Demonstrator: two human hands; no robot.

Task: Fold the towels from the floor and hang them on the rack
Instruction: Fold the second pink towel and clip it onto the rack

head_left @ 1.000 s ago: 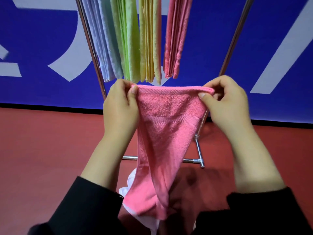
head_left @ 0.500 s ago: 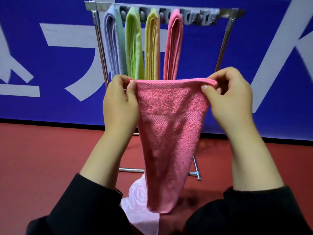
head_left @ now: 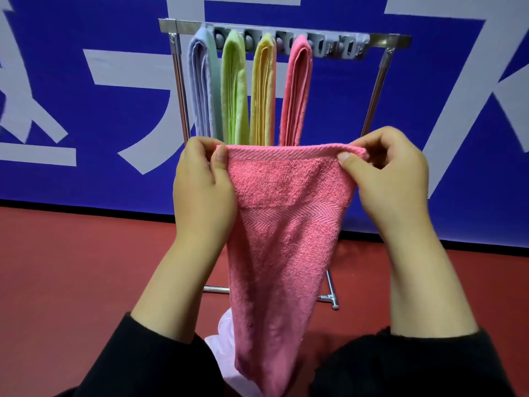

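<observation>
A pink towel (head_left: 286, 224) hangs lengthwise in front of me, its top edge stretched level. My left hand (head_left: 203, 190) pinches the top left corner and my right hand (head_left: 386, 179) pinches the top right corner. Behind it stands a metal rack (head_left: 380, 41) with several folded towels over its bar: a pale blue towel (head_left: 200, 87), a green towel (head_left: 234, 87), a yellow towel (head_left: 263, 90) and a pink hung towel (head_left: 297, 90). A white towel (head_left: 223, 336) lies on the floor, mostly hidden behind the held towel and my sleeves.
The rack's bar has unused grey clips (head_left: 343, 48) at its right end. Its right foot (head_left: 332, 299) rests on the red floor (head_left: 71, 282). A blue wall with large white shapes (head_left: 86, 110) stands close behind the rack.
The view has tilted up, so the rack's top bar has come into sight. The towel's lower end has risen off the floor and hangs straighter. Both hands keep their pinch.
</observation>
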